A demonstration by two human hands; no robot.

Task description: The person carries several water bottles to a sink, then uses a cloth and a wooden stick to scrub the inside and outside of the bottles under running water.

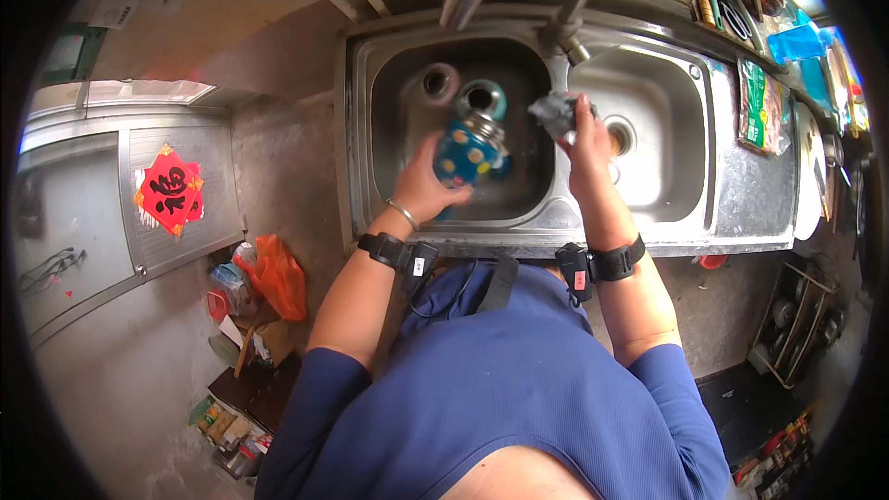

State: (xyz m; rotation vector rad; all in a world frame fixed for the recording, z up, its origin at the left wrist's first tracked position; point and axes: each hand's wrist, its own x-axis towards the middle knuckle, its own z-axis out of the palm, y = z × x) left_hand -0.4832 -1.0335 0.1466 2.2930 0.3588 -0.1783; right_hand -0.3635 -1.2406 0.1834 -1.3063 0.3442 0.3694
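My left hand (429, 184) grips a blue vacuum bottle (464, 156) with a pattern of round spots. It tilts over the left sink basin (531, 184), its bare steel neck pointing away from me. Behind it in the basin stand a teal open-mouthed bottle (491, 92) and a pale one (450, 76). A small blue item beside the held bottle is too blurred to name. In my right hand (587, 142) is a crumpled grey cloth (555, 113), held above the divider between the basins, apart from the bottle.
A curved metal faucet (566, 28) hangs over the basins from the back. The right basin (670, 118) has a drain strainer (617, 137). A green-and-red plastic packet (760, 107) lies on the right drainboard (753, 187). Scissors (734, 19) and blue plastic items crowd the ledge at the far right.
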